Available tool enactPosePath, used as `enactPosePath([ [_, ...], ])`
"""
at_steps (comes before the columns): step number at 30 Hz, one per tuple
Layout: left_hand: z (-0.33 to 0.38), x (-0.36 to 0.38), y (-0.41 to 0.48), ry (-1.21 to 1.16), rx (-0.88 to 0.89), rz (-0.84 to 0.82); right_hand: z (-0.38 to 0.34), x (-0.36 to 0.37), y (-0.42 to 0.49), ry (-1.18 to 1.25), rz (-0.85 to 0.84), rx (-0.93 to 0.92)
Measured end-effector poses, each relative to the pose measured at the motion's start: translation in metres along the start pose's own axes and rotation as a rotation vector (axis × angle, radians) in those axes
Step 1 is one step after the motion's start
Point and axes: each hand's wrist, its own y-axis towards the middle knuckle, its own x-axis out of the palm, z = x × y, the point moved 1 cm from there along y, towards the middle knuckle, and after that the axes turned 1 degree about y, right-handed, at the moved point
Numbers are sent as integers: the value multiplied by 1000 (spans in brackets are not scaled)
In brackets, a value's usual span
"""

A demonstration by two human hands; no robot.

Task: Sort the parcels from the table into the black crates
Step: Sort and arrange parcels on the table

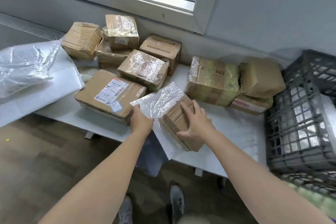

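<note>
Your left hand point(141, 120) pinches the near-left edge of a crinkled white mailer point(158, 99), fingers curled under and thumb on top. Your right hand point(197, 123) is clamped on a small cardboard box point(179, 120): the fingers are spread across its top and the thumb is hooked on its near side. The box sits on the mailer at the front edge of the white bench point(236, 129), and the mailer's lower corner overhangs that edge. Whether box and mailer are one parcel or two cannot be told from this view.

To the left, touching the mailer, lies a flat labelled carton point(109, 94). Behind it is a tape-wrapped box point(143, 69), with more cartons stacked toward the wall under the window. To the right stands a large film-wrapped carton point(212, 80). Beside that, a brown-paper parcel point(261, 76) rests on a red-labelled flat box point(251, 104).

The black crates point(300, 114) are stacked at the bench's right end, and pale wrapped goods show through the lattice of the lower one.

The step in hand appears to be the pick-up, with the grasp taken and the load not yet raised off the bench. The next move likely calls for lifting both pieces together, or freeing one of them. You then carry the load rightward over the two-parcel stack to a crate opening. Many parcels remain on the bench, so the sort looks far from finished.
</note>
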Motion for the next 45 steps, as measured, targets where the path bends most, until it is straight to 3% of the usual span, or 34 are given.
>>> enactPosePath([
  [4,18,-20,8,168,273,-7,-7,-2,-6,10,76,12],
  [8,45,-50,16,153,561,67,-11,1,-17,5,143,3],
  [14,78,-90,19,41,805,125,-23,14,-19,-27,111,7],
  [19,76,-97,17,-26,757,161,-28,15,-10,-99,75,-10],
  [29,128,-116,3,-205,864,273,-19,9,-7,-229,7,-59],
  [34,137,-109,-2,-200,844,191,-33,-13,-12,90,68,45],
  [40,152,-91,-15,-198,801,57,-86,-73,-22,763,215,-90],
  [43,163,-84,-27,-270,742,-130,-101,-95,-25,748,288,-91],
  [45,174,-84,-31,-309,732,-244,-102,-113,-29,729,435,-57],
])
